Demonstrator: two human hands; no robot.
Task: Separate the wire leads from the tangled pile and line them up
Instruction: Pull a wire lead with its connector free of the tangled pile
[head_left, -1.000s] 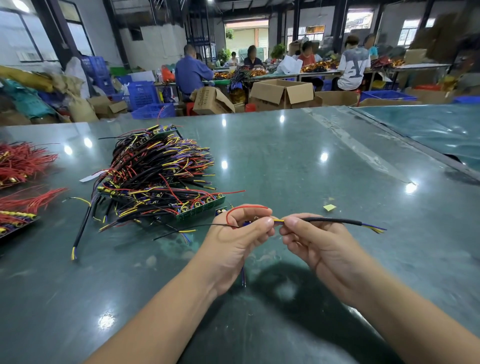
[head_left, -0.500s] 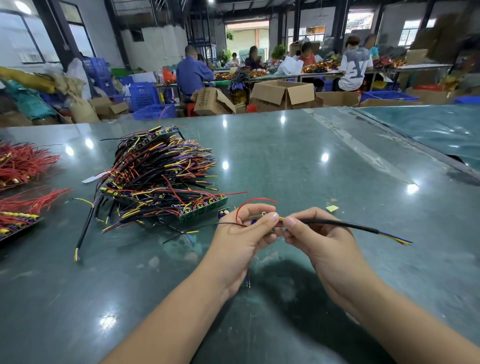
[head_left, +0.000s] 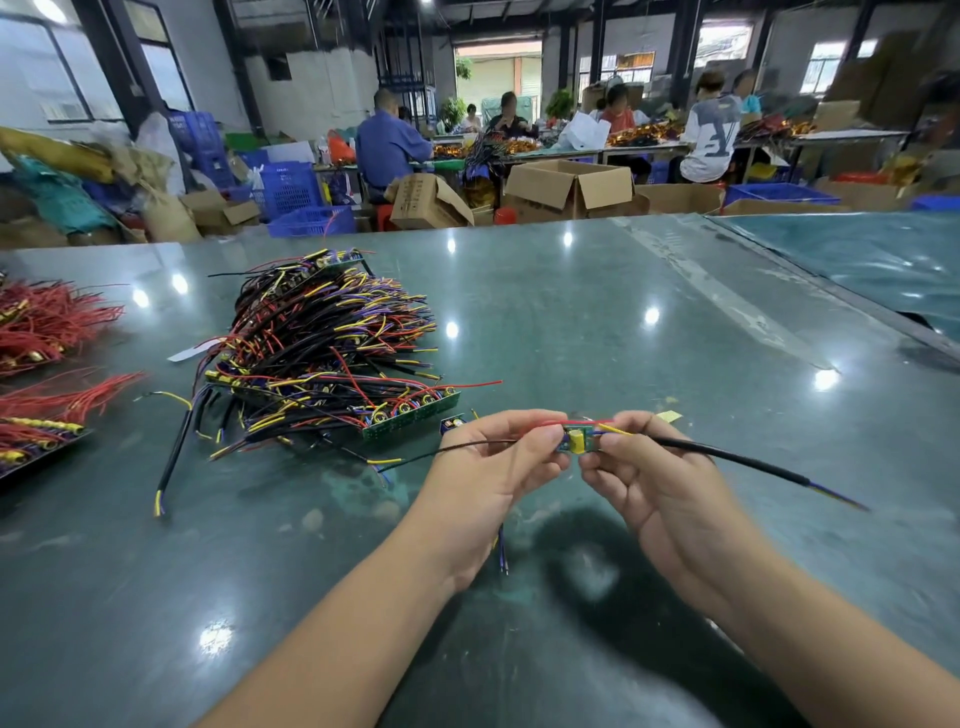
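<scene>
Two hands meet above the near middle of the green surface (head_left: 649, 338), and between them we find a small circuit board (head_left: 575, 440) with a yellow component on it. The left hand (head_left: 493, 478) pinches the board's left end with thumb and curled fingers (head_left: 540, 434); the right hand (head_left: 660, 483) pinches its right end in the same way. We note a red wire (head_left: 571, 423) running along the top of the board between the two hands. A thick black cable (head_left: 727, 457) leaves the board to the right, clear of the surface, and ends in bared blue and yellow leads. A thin black wire (head_left: 457, 447) runs out to the left from under the left hand, and short wire ends hang below that hand (we cannot tell which wire they belong to).

The tangled pile (head_left: 322, 353) lies on the surface to the left of the hands and further back, well apart from them: black, red, yellow and purple leads on green board strips, the nearest strip (head_left: 415, 415) just left of the left hand. One black cable (head_left: 174, 457) trails from the pile toward the near left. Bundles of red wires (head_left: 47, 322) lie at the far left edge. A small yellow scrap (head_left: 669, 415) rests just beyond the right hand. Cardboard boxes (head_left: 571, 189) and seated workers are seen behind.
</scene>
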